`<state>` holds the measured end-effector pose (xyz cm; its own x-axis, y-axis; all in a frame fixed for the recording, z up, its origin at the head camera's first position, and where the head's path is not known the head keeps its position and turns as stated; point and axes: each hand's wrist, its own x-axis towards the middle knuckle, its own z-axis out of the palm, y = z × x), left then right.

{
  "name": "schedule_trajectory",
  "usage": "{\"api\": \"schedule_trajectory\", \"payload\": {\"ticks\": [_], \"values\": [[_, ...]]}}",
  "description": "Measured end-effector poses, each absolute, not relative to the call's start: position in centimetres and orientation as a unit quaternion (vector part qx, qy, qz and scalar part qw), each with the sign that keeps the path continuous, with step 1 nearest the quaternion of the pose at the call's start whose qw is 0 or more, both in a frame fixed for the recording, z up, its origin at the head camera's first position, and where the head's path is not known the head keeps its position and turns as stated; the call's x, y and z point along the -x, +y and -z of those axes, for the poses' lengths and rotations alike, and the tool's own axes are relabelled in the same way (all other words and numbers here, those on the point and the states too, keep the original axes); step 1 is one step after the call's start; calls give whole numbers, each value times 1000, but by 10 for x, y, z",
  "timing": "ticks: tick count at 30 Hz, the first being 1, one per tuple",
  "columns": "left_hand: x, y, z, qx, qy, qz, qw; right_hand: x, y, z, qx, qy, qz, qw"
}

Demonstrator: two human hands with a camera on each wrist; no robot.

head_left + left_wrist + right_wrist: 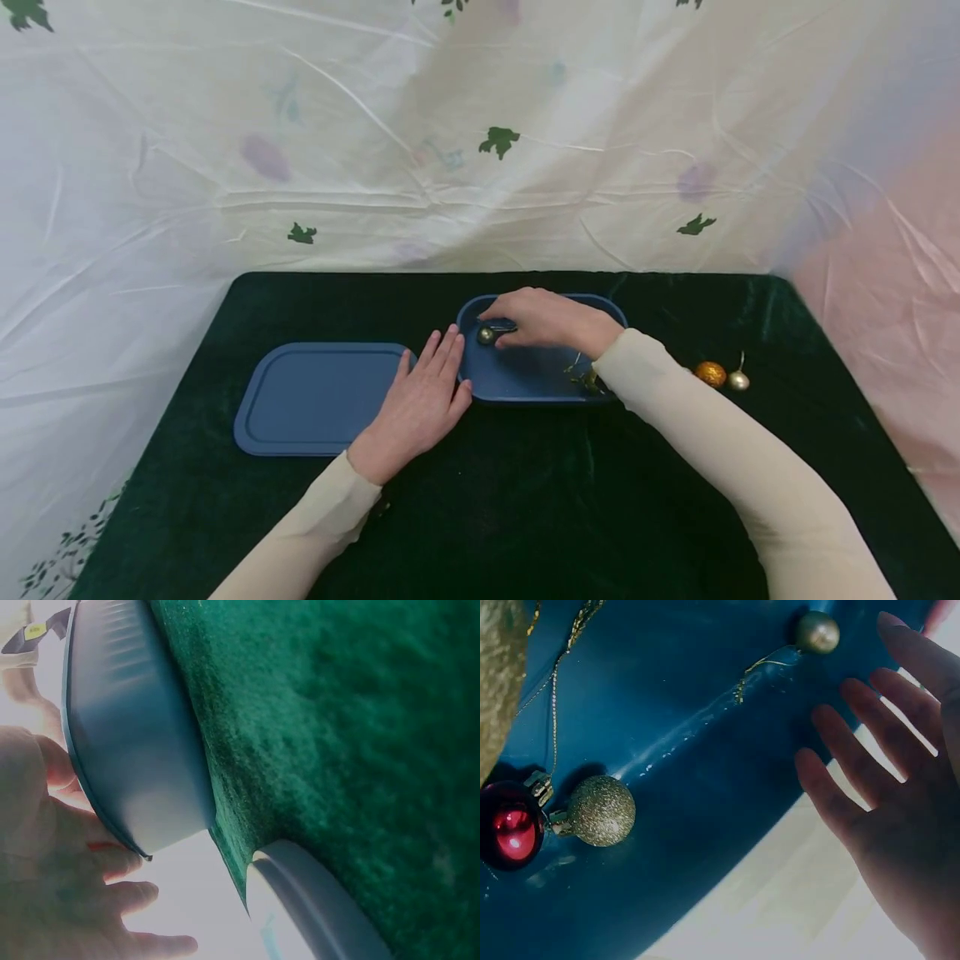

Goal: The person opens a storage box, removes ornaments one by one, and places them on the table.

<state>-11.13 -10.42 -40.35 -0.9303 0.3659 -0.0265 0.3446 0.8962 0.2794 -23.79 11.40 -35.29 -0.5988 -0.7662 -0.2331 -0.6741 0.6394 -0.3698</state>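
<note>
My right hand (536,318) is over the blue box (525,400), its fingers relaxed and spread. Close to its thumb and fingers, a small gold bauble (486,335) lies inside the box near the left end. In the right wrist view a gap shows between that bauble (817,632) and the fingers. Also in the box are a gold glitter bauble (602,811) and a shiny red bauble (511,825), the latter cut by the frame edge. My left hand (420,404), fingers straight, rests against the box's left rim, as the left wrist view also shows.
A flat blue lid (315,396) lies on the dark green cloth (480,500) left of the box. Right of the box are an orange bauble (710,374) and a pale gold bauble (738,380). Patterned white fabric (420,200) hangs behind the table.
</note>
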Motion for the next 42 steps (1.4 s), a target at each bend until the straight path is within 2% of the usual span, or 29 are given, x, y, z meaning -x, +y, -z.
{"api": "schedule_trajectory", "payload": {"ticks": [16,29,42], "values": [[110,-104,403,-180,972,-142,47,247,110,370,389,879,150,231],[111,-105,406,-185,972,-136,41,251,115,388,376,874,205,228],[111,-105,404,-185,972,-137,42,252,113,391,396,875,198,194]]}}
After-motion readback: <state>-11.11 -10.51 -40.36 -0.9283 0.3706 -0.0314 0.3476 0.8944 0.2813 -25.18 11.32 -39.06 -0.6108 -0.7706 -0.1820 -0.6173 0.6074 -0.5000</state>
